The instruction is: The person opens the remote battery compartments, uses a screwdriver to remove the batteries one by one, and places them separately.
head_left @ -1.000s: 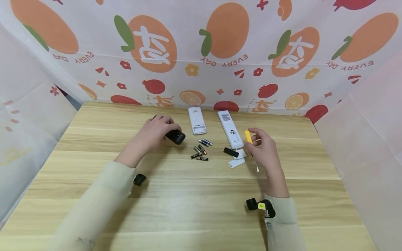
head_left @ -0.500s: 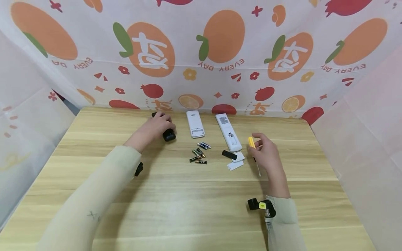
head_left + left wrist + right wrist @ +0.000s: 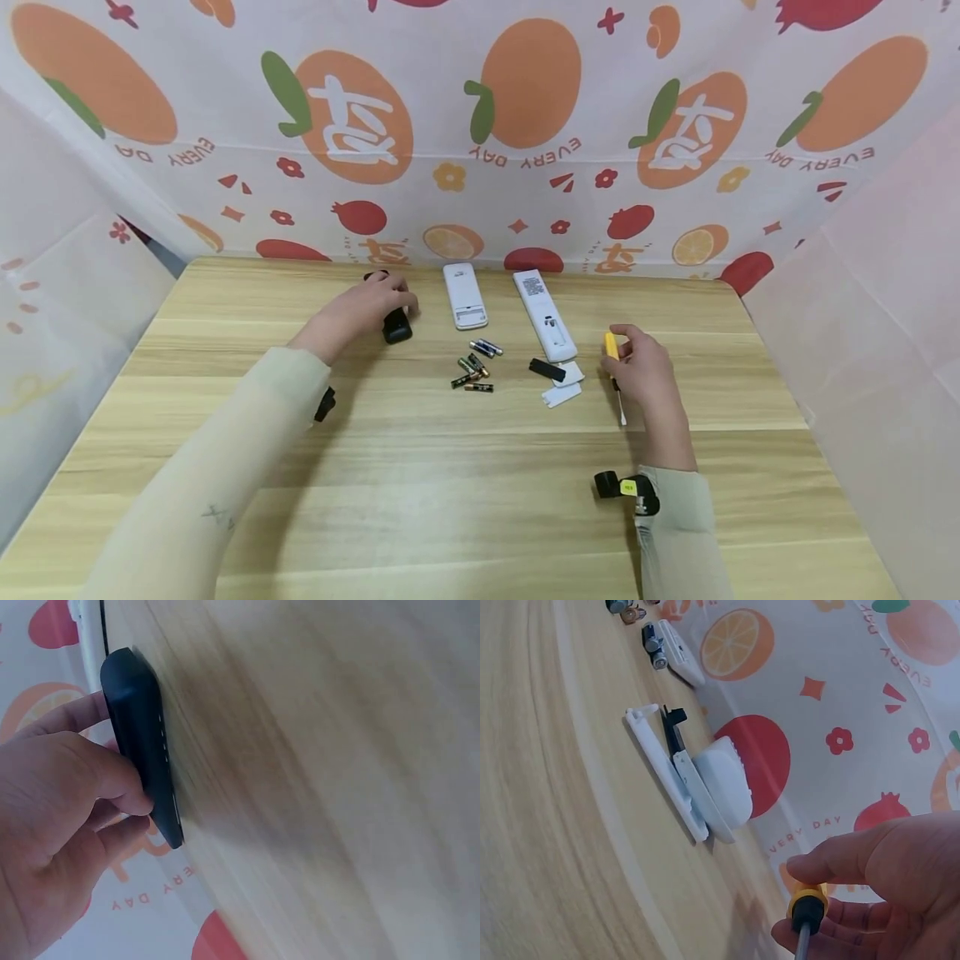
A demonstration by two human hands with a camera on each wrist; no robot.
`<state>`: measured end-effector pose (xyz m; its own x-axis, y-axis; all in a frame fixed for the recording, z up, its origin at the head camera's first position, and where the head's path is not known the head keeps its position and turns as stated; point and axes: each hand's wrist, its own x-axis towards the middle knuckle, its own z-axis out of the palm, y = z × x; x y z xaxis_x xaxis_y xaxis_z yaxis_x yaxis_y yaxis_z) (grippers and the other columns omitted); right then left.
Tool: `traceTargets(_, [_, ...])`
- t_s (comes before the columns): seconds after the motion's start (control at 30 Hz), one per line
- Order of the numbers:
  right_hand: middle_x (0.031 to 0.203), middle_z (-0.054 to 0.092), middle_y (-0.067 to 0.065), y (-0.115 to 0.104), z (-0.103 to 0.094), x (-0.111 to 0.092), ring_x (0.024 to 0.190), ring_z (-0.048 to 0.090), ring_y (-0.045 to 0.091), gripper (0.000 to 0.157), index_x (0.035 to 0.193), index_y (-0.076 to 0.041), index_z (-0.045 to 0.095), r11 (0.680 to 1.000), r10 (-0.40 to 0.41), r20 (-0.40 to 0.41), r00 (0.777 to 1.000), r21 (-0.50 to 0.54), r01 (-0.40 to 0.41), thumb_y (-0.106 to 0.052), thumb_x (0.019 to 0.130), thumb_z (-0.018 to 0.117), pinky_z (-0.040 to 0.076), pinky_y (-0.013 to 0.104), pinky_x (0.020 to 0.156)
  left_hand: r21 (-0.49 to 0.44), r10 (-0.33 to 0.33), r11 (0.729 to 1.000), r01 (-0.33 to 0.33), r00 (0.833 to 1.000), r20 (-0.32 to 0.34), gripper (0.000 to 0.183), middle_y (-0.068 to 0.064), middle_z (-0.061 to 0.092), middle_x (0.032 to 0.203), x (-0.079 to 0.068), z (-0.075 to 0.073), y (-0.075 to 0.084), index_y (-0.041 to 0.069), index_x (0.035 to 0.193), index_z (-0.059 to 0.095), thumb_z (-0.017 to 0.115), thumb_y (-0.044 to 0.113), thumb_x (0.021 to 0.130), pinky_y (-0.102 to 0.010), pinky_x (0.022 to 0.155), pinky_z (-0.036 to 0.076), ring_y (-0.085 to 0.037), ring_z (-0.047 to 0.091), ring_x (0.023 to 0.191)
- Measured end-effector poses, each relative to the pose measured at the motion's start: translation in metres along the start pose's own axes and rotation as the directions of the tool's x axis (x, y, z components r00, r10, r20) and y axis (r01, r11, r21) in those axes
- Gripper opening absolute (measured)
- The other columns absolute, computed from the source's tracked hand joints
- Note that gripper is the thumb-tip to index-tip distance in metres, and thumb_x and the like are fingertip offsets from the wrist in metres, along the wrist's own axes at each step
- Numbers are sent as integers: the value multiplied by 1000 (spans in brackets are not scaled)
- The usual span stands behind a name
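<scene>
My left hand (image 3: 363,307) grips a black remote control (image 3: 397,327) at the back left of the table. In the left wrist view the thumb and fingers hold the sides of this remote (image 3: 137,727), which lies along the wooden top. My right hand (image 3: 645,365) pinches a screwdriver (image 3: 612,345) by its yellow handle, the metal shaft pointing down toward the table. Close up in the right wrist view, the screwdriver (image 3: 808,909) shows a black collar below the handle. Two white remote controls, one shorter (image 3: 464,293) and one longer (image 3: 542,308), lie between the hands, battery compartments uncovered.
Several small batteries (image 3: 474,367) lie loosely grouped in the middle of the table (image 3: 450,500). A black battery cover (image 3: 547,369) and white covers (image 3: 562,395) lie by the longer remote's near end. A fruit-print cloth (image 3: 465,183) hangs along the back edge.
My left hand has moved left with the black remote and lowered it to the table, turning it straighter. My right hand has shifted slightly right and nearer, still holding the screwdriver.
</scene>
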<state>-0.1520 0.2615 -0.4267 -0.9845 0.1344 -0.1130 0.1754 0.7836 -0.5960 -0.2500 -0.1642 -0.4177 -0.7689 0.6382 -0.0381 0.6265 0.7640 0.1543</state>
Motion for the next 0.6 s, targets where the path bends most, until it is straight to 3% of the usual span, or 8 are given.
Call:
traceTargets(0.23, [101,61,14,6,-2,4,83,59,27,55,143,-10,50,998,21,28,999,-53,-20,-16,92,69,51,33,65,-37,37,998,-41,992,-118,42,-14,59,121,-18,-2,10,17,119,69,63,-10,87,-54,98,46,-39,51,116])
traceTargets(0.43, [102,65,20,20,-15,23,89,61,32,54,141,-6,49,979,-37,57,998,-198,48,-15,91,67,51,45,77,-23,86,995,-93,972,-221,40,-13,61,121,-47,-4,36,17,121,69,64,-2,85,-53,96,47,-38,54,113])
traceTargets(0.6, [99,64,19,34,-21,34,87,60,33,54,141,-5,48,960,-64,66,996,-270,79,-16,92,66,48,49,79,47,122,992,-114,960,-251,42,-13,61,124,-70,0,59,17,129,65,70,13,88,-52,101,45,-37,54,119])
